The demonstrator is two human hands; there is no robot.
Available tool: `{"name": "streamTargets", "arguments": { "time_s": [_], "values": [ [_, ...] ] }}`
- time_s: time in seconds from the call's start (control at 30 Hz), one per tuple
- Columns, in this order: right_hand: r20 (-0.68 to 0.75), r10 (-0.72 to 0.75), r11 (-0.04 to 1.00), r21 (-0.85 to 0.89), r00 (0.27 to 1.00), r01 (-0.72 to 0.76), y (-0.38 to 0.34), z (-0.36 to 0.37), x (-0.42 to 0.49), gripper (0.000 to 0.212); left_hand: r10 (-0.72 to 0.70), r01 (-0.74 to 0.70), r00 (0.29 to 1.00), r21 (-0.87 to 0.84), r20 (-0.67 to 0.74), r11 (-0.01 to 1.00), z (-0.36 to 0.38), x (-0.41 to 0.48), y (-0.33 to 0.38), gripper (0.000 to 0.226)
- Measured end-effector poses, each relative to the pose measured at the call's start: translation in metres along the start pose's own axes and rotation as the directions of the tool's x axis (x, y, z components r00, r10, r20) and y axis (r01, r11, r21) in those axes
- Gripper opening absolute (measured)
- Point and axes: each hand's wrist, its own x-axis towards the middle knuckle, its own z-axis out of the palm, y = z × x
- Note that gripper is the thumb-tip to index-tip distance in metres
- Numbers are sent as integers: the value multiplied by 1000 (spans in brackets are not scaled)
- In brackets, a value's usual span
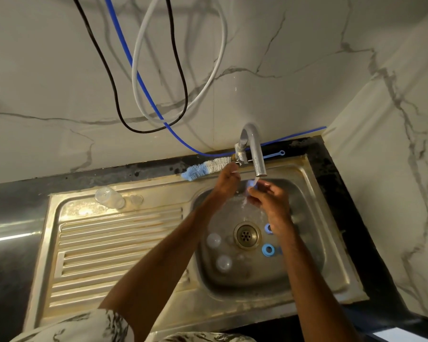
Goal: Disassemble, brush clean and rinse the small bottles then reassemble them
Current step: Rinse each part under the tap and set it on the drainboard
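A small blue piece point(252, 183) is pinched in the fingers of the right hand point(269, 202) and held directly under the spout of the tap point(256, 154), with running water seen falling over it into the sink point(336, 243). The left hand point(226, 177) is raised to the valve point(240, 157) at the base of the tap, its fingers bent; whether the valve is gripped or only touched cannot be told. A clear bottle point(110, 197) is laid on its side at the back of the ribbed drainboard, well apart from both hands. Two clear caps point(213, 240) are seen on the basin floor left of the drain point(246, 235), and two blue rings point(268, 250) to its right, one partly hidden by the right wrist. A blue and white brush point(203, 169) is laid along the back rim of the sink, behind the tap. The sink is set into a dark desk point(324, 164).
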Motion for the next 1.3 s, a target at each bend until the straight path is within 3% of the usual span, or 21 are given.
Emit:
{"name": "streamTargets", "arguments": {
  "time_s": [0.1, 0.27, 0.47, 0.67, 0.8, 1.0, 1.1, 1.2, 1.27, 1.3],
  "values": [
    [25, 70, 985, 154, 997, -73, -3, -1, -2, 35, -20, 22, 999, 71, -26, 997, 2, 13, 7, 31],
    [3, 81, 990, 114, 997, -81, 3, -1, 2, 39, -35, 44, 997, 133, -66, 990, 4, 16, 2, 49],
    [-1, 73, 995, 61, 997, -73, -4, 1, 1, 40, -99, 95, 995, 203, 11, 975, 15, 30, 4, 72],
    [-10, -39, 979, -199, 999, 36, -4, -4, 0, 30, -76, 62, 996, 249, 47, 967, 6, 36, -2, 69],
    [-25, -107, 890, -447, 994, 85, 4, -4, -8, 54, -76, 78, 997, 213, -16, 974, 2, 1, 1, 54],
    [143, -224, 768, -583, 964, 265, 0, 18, -38, 51, -3, 26, 991, 171, -132, 985, -26, -61, -24, 37],
    [307, -108, 770, -576, 946, 275, -29, 31, -48, 41, -39, 57, 983, 95, -182, 994, -46, -89, -37, 32],
    [548, 81, 884, -425, 832, 194, -42, 31, -44, 36, -56, 62, 971, 21, -230, 998, -65, -116, -43, 29],
    [508, 162, 851, -506, 846, 141, -21, 31, -39, 34, -49, 59, 969, 34, -244, 998, -76, -133, -45, 26],
    [380, 134, 700, -690, 915, 184, 1, 29, -33, 29, -54, 70, 968, 57, -243, 996, -82, -140, -48, 25]
  ]
}}
